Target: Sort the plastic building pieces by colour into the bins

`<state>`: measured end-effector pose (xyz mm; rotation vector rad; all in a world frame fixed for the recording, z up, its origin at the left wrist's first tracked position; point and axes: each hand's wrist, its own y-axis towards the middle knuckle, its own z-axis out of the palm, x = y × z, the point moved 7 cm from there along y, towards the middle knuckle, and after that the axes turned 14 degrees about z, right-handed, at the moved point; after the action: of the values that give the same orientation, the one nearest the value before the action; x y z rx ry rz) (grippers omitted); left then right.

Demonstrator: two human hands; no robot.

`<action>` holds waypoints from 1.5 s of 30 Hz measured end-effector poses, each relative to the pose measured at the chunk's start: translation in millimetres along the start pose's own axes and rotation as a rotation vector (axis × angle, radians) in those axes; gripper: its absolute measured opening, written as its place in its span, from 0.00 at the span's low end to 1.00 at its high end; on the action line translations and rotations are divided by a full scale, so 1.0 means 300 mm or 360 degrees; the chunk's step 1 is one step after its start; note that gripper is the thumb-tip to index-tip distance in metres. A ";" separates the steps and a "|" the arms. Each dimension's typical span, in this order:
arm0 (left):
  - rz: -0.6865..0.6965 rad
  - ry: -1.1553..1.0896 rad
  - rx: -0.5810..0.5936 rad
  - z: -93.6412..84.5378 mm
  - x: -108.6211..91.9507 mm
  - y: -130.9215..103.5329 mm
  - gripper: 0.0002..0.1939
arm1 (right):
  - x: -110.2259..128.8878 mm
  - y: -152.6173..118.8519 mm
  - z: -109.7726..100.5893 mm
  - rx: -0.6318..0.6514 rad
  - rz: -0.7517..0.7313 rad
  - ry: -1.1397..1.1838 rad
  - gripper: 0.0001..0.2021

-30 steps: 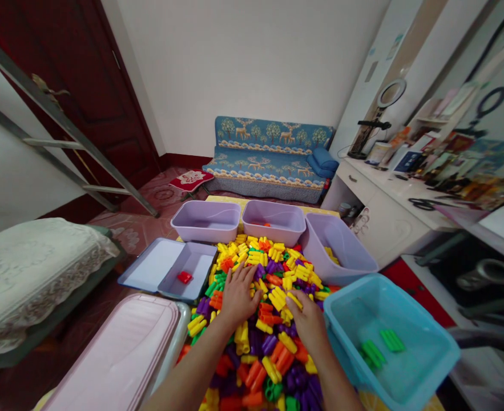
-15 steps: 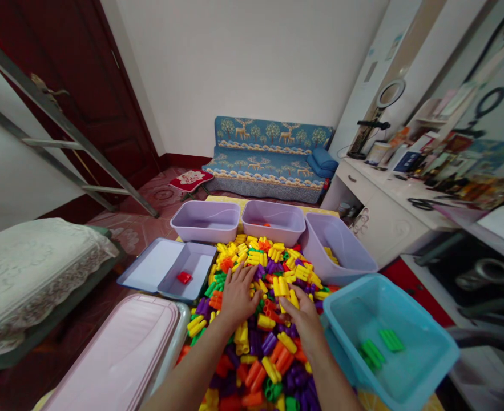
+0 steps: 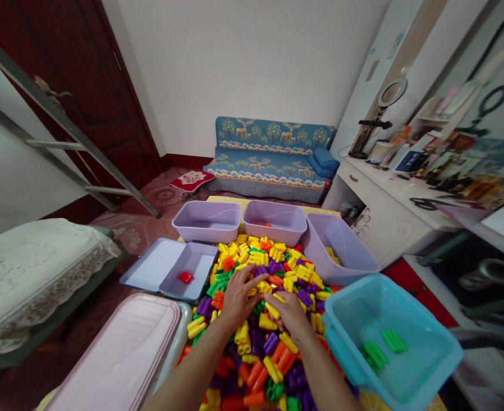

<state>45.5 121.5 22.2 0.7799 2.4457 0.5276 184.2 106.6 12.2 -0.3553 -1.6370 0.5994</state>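
Note:
A heap of plastic tube-shaped building blocks (image 3: 255,374) in yellow, orange, purple and green covers the middle of the table. My left hand (image 3: 238,295) is over the heap, thumb and fingers apart, with yellow blocks just beneath them. Close beside its fingertips, my right hand (image 3: 292,314) is closed around a yellow block (image 3: 272,310), partly hidden by the fingers. To the right, a teal tub (image 3: 423,319) contains green block pieces (image 3: 392,341). Some yellow blocks (image 3: 332,257) lie inside the angled lavender bin (image 3: 354,251).
Behind the heap stand a left lavender bin (image 3: 206,228) and a middle lavender bin (image 3: 275,228) with an orange piece. At left are an open blue-grey box (image 3: 172,282) holding a red piece (image 3: 185,277), and a pink lid (image 3: 119,354). A blue sofa (image 3: 273,160) is beyond.
My right hand has turned palm-down and moved slightly left with the yellow block, toward my left hand. The left hand's fingers have swung right.

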 end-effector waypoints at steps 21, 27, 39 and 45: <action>-0.0125 -0.0012 0.0004 -0.012 -0.002 0.010 0.09 | 0.223 0.058 -0.505 -0.0478 -0.0490 0.1619 0.03; -0.0123 -0.0047 0.0021 -0.016 -0.004 0.013 0.08 | 0.145 0.049 -0.335 -0.0467 -0.0483 0.0885 0.19; -0.0151 -0.0184 -0.0062 -0.034 -0.003 0.010 0.11 | 0.071 0.016 -0.057 -0.0768 -0.1136 -0.0950 0.16; -0.0141 -0.0179 -0.0101 -0.032 -0.004 0.007 0.13 | 0.129 -0.032 -0.010 -0.0691 -0.1191 -0.0914 0.13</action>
<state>41.5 120.4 31.2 0.6544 2.3364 0.5115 182.0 120.6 49.6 0.1565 -2.2722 -0.2611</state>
